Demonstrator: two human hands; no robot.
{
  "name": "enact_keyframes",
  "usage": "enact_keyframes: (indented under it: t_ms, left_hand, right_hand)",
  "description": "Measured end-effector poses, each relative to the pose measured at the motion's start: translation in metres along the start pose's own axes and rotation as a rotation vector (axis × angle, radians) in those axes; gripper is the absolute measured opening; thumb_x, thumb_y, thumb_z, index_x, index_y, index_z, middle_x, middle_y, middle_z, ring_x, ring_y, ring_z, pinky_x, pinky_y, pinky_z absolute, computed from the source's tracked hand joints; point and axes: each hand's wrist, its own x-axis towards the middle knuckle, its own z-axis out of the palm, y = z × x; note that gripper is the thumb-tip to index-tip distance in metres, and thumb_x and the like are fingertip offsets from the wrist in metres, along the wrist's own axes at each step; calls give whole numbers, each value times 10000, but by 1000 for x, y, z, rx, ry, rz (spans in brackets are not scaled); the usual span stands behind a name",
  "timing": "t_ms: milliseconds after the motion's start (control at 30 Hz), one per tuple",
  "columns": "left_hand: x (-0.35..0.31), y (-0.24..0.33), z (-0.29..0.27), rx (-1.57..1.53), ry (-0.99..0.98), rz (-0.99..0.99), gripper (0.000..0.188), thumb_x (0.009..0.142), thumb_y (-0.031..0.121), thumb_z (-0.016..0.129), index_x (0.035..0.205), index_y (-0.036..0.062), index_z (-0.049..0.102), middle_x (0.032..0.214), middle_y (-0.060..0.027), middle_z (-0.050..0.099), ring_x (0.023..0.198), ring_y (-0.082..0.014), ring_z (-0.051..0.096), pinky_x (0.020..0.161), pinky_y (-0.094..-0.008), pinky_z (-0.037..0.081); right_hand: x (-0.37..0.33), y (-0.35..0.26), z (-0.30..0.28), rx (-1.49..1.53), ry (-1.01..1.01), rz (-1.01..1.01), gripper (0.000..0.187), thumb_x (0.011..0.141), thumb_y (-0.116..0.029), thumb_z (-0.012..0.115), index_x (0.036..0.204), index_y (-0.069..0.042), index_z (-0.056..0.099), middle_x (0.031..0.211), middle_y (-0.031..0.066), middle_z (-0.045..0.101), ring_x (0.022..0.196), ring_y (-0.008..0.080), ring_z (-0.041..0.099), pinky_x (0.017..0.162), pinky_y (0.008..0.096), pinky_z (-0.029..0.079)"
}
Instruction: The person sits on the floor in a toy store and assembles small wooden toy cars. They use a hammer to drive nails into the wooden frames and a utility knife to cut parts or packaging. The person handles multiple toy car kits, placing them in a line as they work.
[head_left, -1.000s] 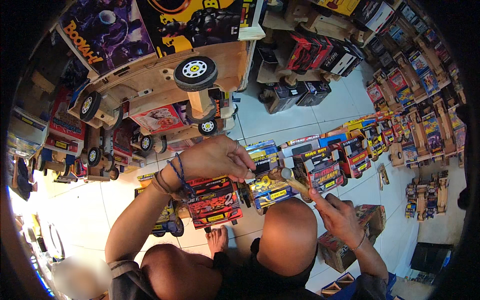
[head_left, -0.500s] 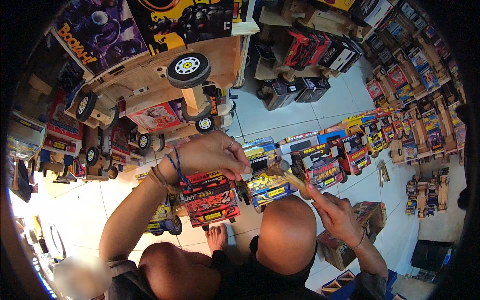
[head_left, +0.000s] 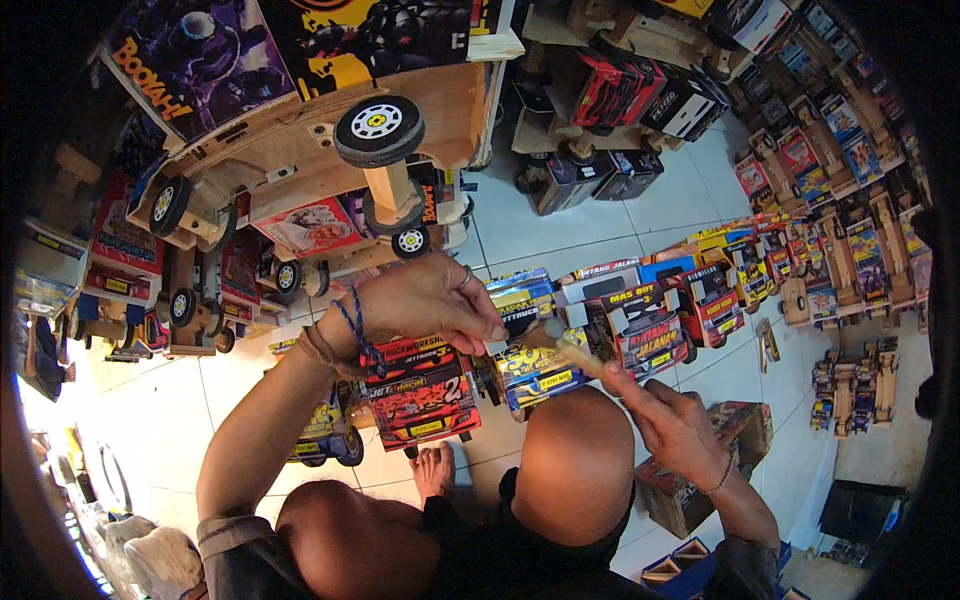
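My left hand [head_left: 430, 300], with a blue cord bracelet at the wrist, curls its fingers over the top of a blue and yellow toy truck [head_left: 530, 365] standing on the white tile floor. My right hand [head_left: 665, 420] holds a wooden-handled brush [head_left: 565, 348], whose tip touches the truck just under the left fingers. A red toy truck [head_left: 420, 395] stands directly to the left of it, below my left forearm. My bare knee [head_left: 570, 470] and foot [head_left: 435, 470] lie just below the trucks.
A large wooden toy truck [head_left: 300, 170] with black wheels lies tipped at the upper left among smaller ones. A row of colourful toy trucks [head_left: 700, 290] runs to the right. More trucks line the right edge, and a cardboard box [head_left: 700, 480] sits by my right wrist.
Both hands stay at the blue and yellow truck; the brush has shifted slightly along it. The view has tilted a little, so the large wooden truck sits higher in the picture.
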Motion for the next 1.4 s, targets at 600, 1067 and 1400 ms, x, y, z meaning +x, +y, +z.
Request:
enact_keyframes:
  t_ms: [600,1067,1400]
  left_hand:
    - [-3,-8,3,261,78,131,246,908,183,784,1002,-23,689,869,-58,733,804,-98,703,710,-223,554]
    - [-5,17,9,492,191,98,383,909,409,768,979,32,759,784,-37,703,763,-100,657,710,-285,532]
    - [1,13,17,455,213,22,440,816,198,869,1169,17,681,974,-35,681,894,-142,634,851,-293,522]
  right_hand:
    - [6,6,-7,78,94,-77,641,977,-102,610,1570,-197,384,834,119,672,616,314,660,608,425,574]
    - [-106,46,8,799,749,786,381,1049,-241,574,1394,-95,504,762,-51,549,592,46,496,552,230,431]
    - [-305,123,42,150,557,1448,521,1004,-168,649,1435,-38,386,990,91,629,767,147,613,674,284,526]
